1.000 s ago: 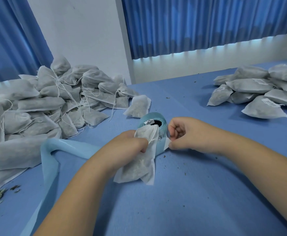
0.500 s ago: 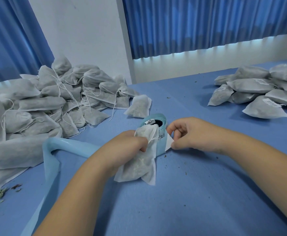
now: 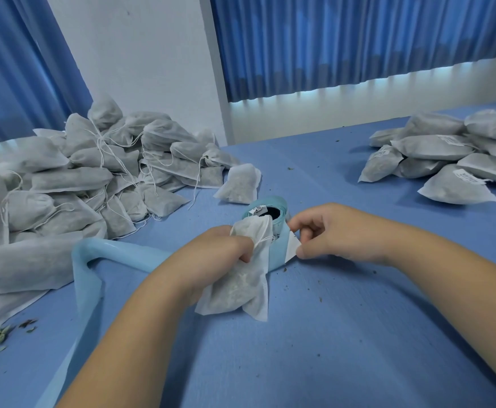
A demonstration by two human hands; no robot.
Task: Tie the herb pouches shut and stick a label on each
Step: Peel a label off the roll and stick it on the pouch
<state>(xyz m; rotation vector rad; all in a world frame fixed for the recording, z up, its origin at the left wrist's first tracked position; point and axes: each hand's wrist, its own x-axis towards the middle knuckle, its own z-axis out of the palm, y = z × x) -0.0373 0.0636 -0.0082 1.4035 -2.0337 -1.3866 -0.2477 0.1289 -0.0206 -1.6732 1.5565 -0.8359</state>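
My left hand (image 3: 221, 251) grips a white herb pouch (image 3: 240, 287) by its gathered neck, its body hanging down onto the blue table (image 3: 329, 334). Right behind it stands a light-blue label roll (image 3: 267, 213). My right hand (image 3: 326, 231) pinches a white label (image 3: 293, 245) that is partly lifted off the roll's backing strip. A lone pouch (image 3: 239, 184) lies just beyond the roll.
A big heap of untied pouches (image 3: 78, 178) with loose strings fills the left side. A pile of labelled pouches (image 3: 453, 160) lies at the right. The roll's empty blue backing strip (image 3: 90, 275) loops off to the lower left. Herb crumbs (image 3: 2, 334) dot the cloth.
My right hand's fingers have uncurled from a fist and peeled the white label corner further off the backing. My left hand keeps hold of the pouch.
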